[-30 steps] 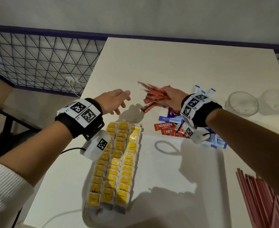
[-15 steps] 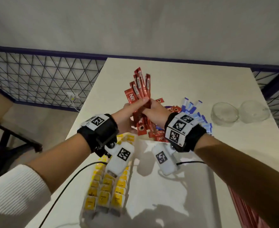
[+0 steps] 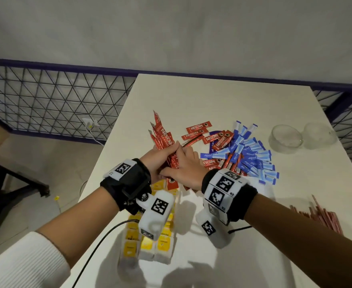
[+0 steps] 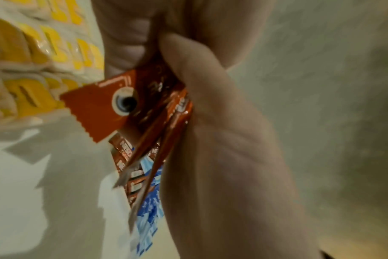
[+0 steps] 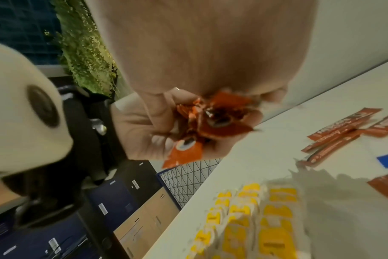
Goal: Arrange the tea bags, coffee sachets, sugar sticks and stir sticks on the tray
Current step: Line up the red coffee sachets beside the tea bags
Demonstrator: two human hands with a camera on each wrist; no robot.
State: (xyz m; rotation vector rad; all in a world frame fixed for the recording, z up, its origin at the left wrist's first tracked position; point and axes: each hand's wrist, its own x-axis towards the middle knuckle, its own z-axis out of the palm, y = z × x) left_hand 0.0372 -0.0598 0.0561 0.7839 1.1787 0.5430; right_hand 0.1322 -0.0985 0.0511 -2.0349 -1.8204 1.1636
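Both hands meet on one bundle of red coffee sachets (image 3: 162,136) that fans up and to the left above the tray's far end. My left hand (image 3: 165,155) wraps the bundle (image 4: 113,108) from the left. My right hand (image 3: 180,163) grips the bundle's (image 5: 217,121) lower ends from the right. Yellow tea bags (image 3: 163,244) lie in rows on the left part of the white tray (image 3: 204,258), partly hidden by the wrist cameras. More loose coffee sachets (image 3: 198,129) and blue sugar sticks (image 3: 252,160) lie scattered on the table beyond. Red stir sticks (image 3: 324,217) lie at the right edge.
Two clear glass bowls (image 3: 286,139) stand at the table's far right. A wire mesh fence (image 3: 56,104) runs along the left, with a cable and plug hanging near the table's left edge. The tray's right half is bare.
A second ago only my right hand held the sachets and my left was open. The hands came together, and now both grip the bundle, which leans further left.
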